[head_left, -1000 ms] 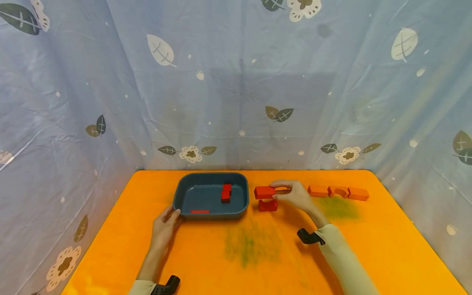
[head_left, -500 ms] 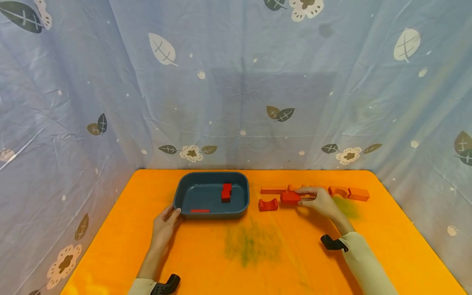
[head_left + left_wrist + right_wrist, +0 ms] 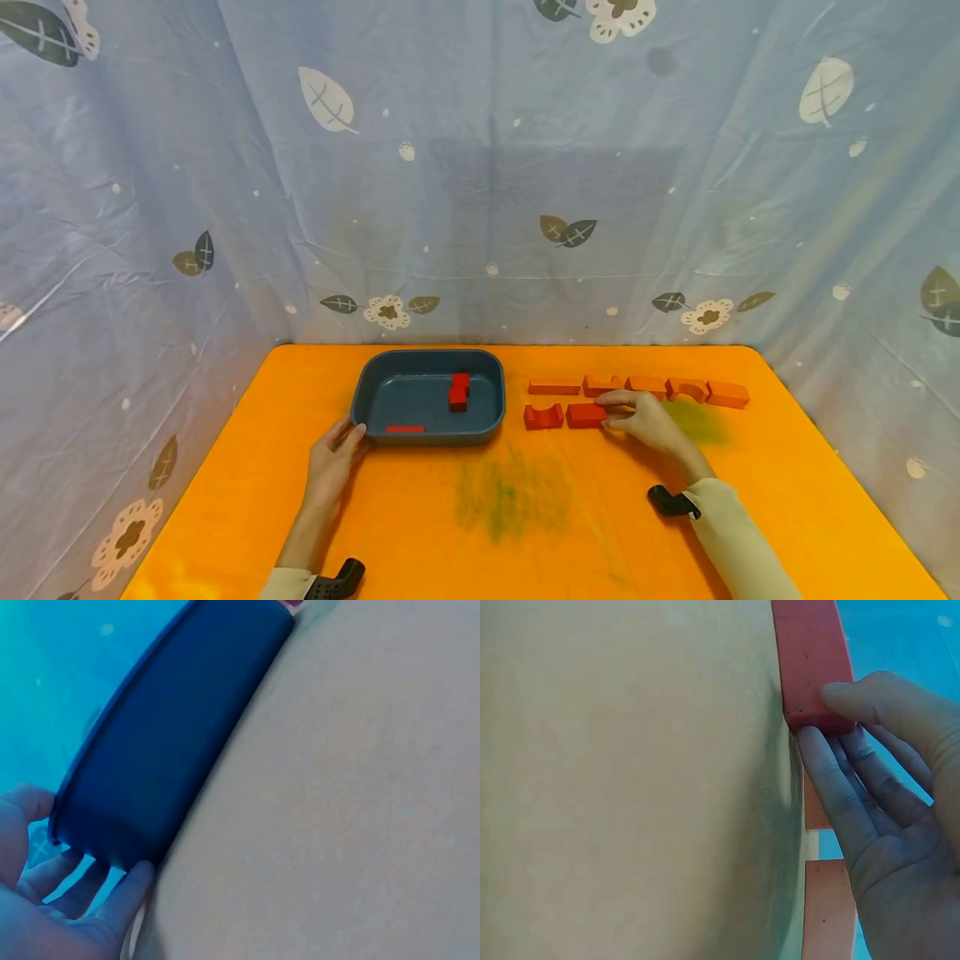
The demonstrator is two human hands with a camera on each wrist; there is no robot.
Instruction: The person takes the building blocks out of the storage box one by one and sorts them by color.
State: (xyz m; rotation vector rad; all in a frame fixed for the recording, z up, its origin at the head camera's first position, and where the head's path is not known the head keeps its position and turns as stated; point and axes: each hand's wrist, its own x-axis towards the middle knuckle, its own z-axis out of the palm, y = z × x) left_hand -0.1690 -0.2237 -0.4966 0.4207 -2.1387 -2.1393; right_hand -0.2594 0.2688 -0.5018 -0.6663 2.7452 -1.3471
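Observation:
In the head view, my right hand [image 3: 647, 423] holds the near end of a red rectangular toy block [image 3: 583, 416], which sits in line with a red notched block [image 3: 543, 417] at its left. The right wrist view has the thumb on top of the block and the fingers against its end face. My left hand [image 3: 332, 468] grips the front left corner of a dark blue-grey tray [image 3: 491, 429], thumb at the rim and fingertips against the outer wall [image 3: 157, 735]. Inside the tray lie two small red blocks [image 3: 458, 400] and a thin red strip [image 3: 405, 429].
Behind the red blocks runs a row of several orange blocks: a flat bar [image 3: 554, 387], a notched one [image 3: 600, 385], an arch [image 3: 687, 389] and rectangular ones [image 3: 727, 394]. The yellow table [image 3: 420, 525] ends at a patterned curtain [image 3: 480, 208].
My right hand has carried the red rectangular block rightwards from above the notched block and lowered it to the table on that block's right. The left hand stays at the tray.

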